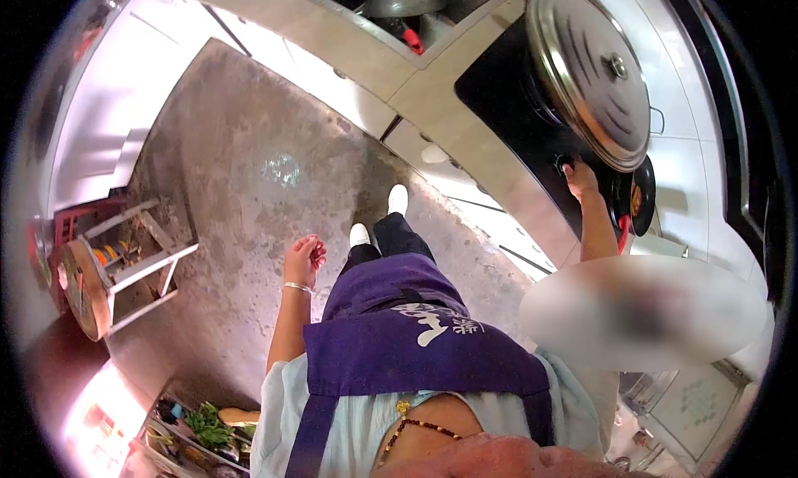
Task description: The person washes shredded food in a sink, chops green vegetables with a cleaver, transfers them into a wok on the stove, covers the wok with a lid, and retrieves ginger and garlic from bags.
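Note:
My right hand [579,179] is at the front edge of the black stove [507,96], its fingers closed around a dark control knob [565,161]. Just beyond it, a large pot with a domed metal lid [588,75] stands on the stove. My left hand [307,258] hangs over the floor beside the purple apron [424,337], fingers loosely curled and apart, with nothing visible in it. A bracelet is on that wrist.
A black pan [643,197] with a red handle is right of the pot. The sink [445,17] holds a metal pan. A round-topped stool [83,288] lies at left; leafy greens [209,425] are at lower left.

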